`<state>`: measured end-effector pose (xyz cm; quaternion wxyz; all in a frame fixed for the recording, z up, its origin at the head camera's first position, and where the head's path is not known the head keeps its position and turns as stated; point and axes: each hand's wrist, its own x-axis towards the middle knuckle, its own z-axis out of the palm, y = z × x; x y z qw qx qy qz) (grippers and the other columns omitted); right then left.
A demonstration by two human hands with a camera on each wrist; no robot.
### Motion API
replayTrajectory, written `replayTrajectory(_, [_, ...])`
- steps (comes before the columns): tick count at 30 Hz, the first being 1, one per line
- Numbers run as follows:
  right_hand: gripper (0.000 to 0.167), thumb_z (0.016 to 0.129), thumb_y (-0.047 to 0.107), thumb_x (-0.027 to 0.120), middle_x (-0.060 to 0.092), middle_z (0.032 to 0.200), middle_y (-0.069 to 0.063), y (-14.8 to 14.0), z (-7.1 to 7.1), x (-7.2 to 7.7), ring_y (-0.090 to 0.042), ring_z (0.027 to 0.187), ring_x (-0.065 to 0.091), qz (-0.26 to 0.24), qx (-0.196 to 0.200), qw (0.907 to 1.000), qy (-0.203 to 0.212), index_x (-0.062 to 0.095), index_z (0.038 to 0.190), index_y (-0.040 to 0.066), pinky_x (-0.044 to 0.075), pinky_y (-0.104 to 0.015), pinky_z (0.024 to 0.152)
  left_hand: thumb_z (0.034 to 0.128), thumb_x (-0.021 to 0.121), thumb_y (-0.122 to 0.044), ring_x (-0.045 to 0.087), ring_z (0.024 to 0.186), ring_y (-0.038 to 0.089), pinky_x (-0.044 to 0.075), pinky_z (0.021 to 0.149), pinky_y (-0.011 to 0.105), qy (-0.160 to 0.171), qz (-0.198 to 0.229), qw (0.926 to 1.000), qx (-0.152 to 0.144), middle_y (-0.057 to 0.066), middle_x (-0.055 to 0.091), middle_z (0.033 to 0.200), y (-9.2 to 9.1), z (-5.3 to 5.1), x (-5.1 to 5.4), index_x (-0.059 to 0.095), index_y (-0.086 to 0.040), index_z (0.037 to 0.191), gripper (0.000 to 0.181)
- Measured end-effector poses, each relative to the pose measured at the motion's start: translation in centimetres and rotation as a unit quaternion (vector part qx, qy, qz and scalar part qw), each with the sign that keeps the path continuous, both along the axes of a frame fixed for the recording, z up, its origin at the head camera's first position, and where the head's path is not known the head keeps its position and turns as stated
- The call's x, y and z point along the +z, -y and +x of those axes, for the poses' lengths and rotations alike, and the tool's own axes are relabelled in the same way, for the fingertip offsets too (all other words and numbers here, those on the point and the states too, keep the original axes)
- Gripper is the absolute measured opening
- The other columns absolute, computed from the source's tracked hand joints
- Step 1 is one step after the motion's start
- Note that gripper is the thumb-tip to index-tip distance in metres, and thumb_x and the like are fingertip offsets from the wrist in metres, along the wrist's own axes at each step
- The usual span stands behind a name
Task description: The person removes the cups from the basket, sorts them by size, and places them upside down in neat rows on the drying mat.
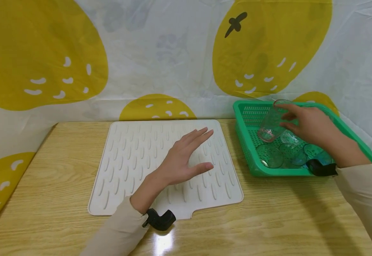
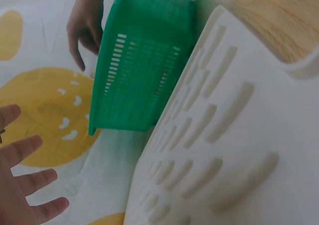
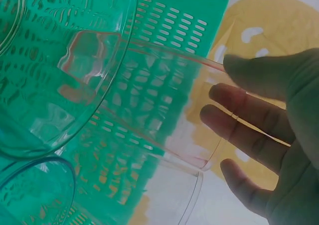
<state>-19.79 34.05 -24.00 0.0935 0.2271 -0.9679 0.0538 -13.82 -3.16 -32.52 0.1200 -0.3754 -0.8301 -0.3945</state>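
Observation:
My right hand pinches the rim of a clear, pink-tinted drinking glass between thumb and fingers. The glass is tilted, its base lower and to the left, over the back left part of a green plastic basket. In the right wrist view the thumb lies against the rim of the glass. My left hand hovers above a white ridged mat, fingers spread and holding nothing. The left wrist view shows its spread fingers too.
Several clear glass pieces lie in the basket, some with a greenish or bluish tint. Another clear glass is beside the held one. Mat and basket rest on a wooden table, with a yellow-patterned cloth hanging behind.

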Motion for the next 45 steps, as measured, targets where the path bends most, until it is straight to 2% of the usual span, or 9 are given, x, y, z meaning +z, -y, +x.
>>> replayTrajectory(9, [0.044, 0.091, 0.003, 0.063, 0.068, 0.098, -0.019, 0.7, -1.0, 0.2, -0.031, 0.074, 0.064, 0.030, -0.016, 0.9984, 0.045, 0.052, 0.134, 0.009, 0.048, -0.046, 0.057, 0.0860, 0.026, -0.078, 0.025, 0.140, 0.020, 0.028, 0.103, 0.056, 0.007, 0.017, 0.9998, -0.010, -0.004, 0.032, 0.152, -1.7, -0.1, 0.3, 0.036, -0.023, 0.149, 0.084])
replayTrajectory(20, [0.032, 0.086, -0.005, 0.063, 0.069, 0.084, -0.011, 0.3, -1.3, 0.3, -0.022, 0.062, 0.059, 0.018, 0.009, 0.9995, -0.026, 0.068, 0.116, 0.006, 0.045, -0.040, 0.054, 0.0914, 0.054, -0.045, 0.030, 0.136, 0.008, 0.029, 0.107, 0.044, 0.030, 0.079, 0.9964, -0.012, -0.004, 0.040, 0.148, -3.6, -1.0, 0.0, 0.041, -0.020, 0.146, 0.062])
replayTrajectory(25, [0.036, 0.080, -0.011, 0.066, 0.069, 0.079, -0.012, 0.5, -0.6, 0.9, -0.028, 0.067, 0.063, -0.025, 0.035, 0.9956, -0.083, 0.070, 0.112, 0.006, 0.044, -0.041, 0.058, 0.0904, 0.042, -0.067, 0.030, 0.135, 0.005, 0.026, 0.109, 0.037, 0.082, 0.132, 0.9878, -0.011, -0.006, 0.039, 0.148, -4.4, -1.1, 0.3, 0.036, -0.020, 0.149, 0.075])
replayTrajectory(31, [0.040, 0.079, -0.012, 0.069, 0.070, 0.085, -0.012, 1.3, 0.7, 1.4, -0.032, 0.076, 0.063, -0.069, 0.012, 0.9899, -0.123, 0.070, 0.114, 0.006, 0.039, -0.021, 0.060, 0.0888, 0.038, -0.072, 0.030, 0.135, 0.004, 0.025, 0.110, 0.032, 0.101, 0.184, 0.9773, -0.030, -0.004, 0.038, 0.149, -6.0, -1.6, 0.7, 0.033, -0.017, 0.150, 0.082])
replayTrajectory(33, [0.039, 0.081, -0.010, 0.069, 0.071, 0.089, -0.013, 1.6, 1.2, 1.6, -0.025, 0.077, 0.063, -0.082, 0.001, 0.9870, -0.138, 0.070, 0.116, 0.007, 0.035, -0.017, 0.058, 0.0889, 0.038, -0.072, 0.030, 0.134, 0.004, 0.026, 0.109, 0.031, 0.099, 0.193, 0.9756, -0.036, -0.002, 0.039, 0.149, -6.5, -1.7, 0.7, 0.033, -0.016, 0.150, 0.082])
replayTrajectory(35, [0.037, 0.082, -0.007, 0.069, 0.071, 0.091, -0.013, 2.0, 1.6, 1.8, -0.003, 0.079, 0.061, -0.098, -0.005, 0.9827, -0.158, 0.070, 0.117, 0.008, 0.033, -0.016, 0.055, 0.0892, 0.038, -0.071, 0.030, 0.135, 0.004, 0.026, 0.109, 0.031, 0.095, 0.199, 0.9745, -0.041, 0.000, 0.039, 0.149, -6.9, -1.9, 0.8, 0.033, -0.016, 0.149, 0.082])
replayTrajectory(39, [0.035, 0.085, -0.003, 0.068, 0.070, 0.091, -0.013, 2.9, 2.7, 2.4, 0.031, 0.083, 0.035, -0.120, -0.018, 0.9726, -0.198, 0.069, 0.118, 0.008, 0.032, -0.020, 0.054, 0.0942, 0.050, -0.053, 0.028, 0.136, 0.004, 0.026, 0.109, 0.030, 0.096, 0.207, 0.9723, -0.050, -0.004, 0.036, 0.150, -7.7, -2.1, 0.8, 0.033, -0.017, 0.150, 0.068])
replayTrajectory(43, [0.035, 0.088, -0.002, 0.065, 0.069, 0.092, -0.016, 3.7, 3.9, 2.6, 0.033, 0.086, 0.032, -0.143, -0.031, 0.9673, -0.207, 0.067, 0.121, 0.007, 0.033, -0.013, 0.064, 0.0944, 0.060, -0.028, 0.027, 0.136, 0.005, 0.027, 0.109, 0.031, 0.102, 0.212, 0.9705, -0.051, -0.006, 0.035, 0.150, -8.4, -2.1, 0.7, 0.033, -0.018, 0.150, 0.062])
replayTrajectory(45, [0.035, 0.089, 0.000, 0.065, 0.069, 0.093, -0.016, 4.0, 4.4, 2.7, 0.031, 0.084, 0.035, -0.159, -0.042, 0.9653, -0.203, 0.066, 0.123, 0.008, 0.032, -0.008, 0.070, 0.0942, 0.060, -0.031, 0.028, 0.136, 0.006, 0.029, 0.107, 0.032, 0.110, 0.217, 0.9683, -0.054, -0.007, 0.034, 0.150, -8.6, -2.1, 0.6, 0.033, -0.019, 0.150, 0.063])
